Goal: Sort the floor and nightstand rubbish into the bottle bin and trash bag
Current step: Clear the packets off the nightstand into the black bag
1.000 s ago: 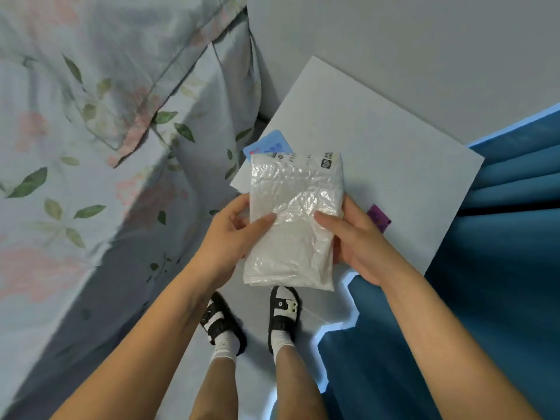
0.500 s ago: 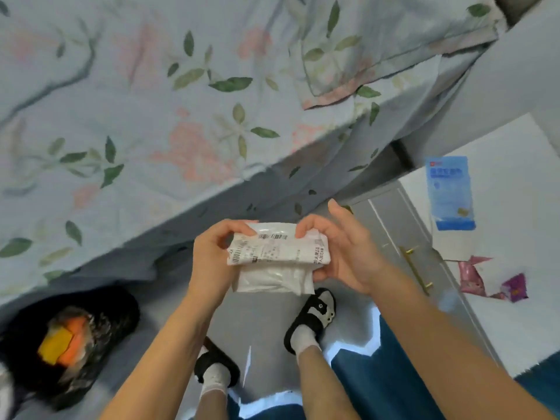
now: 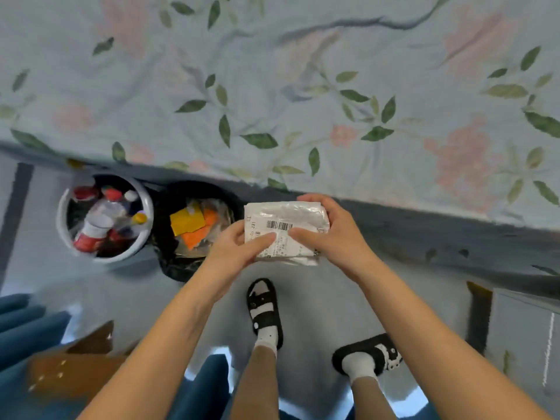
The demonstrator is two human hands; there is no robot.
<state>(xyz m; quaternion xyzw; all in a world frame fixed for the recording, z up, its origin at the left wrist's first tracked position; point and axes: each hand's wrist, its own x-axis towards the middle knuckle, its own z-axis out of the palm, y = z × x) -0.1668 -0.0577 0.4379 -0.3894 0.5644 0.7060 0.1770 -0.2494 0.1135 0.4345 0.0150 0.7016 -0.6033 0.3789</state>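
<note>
A home bedroom is shown. The upper half of the view, from 9 to 3 o'clock, is filled by a bed covered with a pale floral bedspread (image 3: 303, 86). At 9 o'clock, a white bottle bin (image 3: 65, 234) and a black trash bag (image 3: 169, 262) are set side by side on the grey floor (image 3: 318, 304) against the bed's edge. Blue curtain folds (image 3: 27, 325) are seen at 8 o'clock, and sandals with socks (image 3: 263, 310) are worn at 6 o'clock.

Single head view, steeply downward, close over floor (image 3: 315, 301)
</note>
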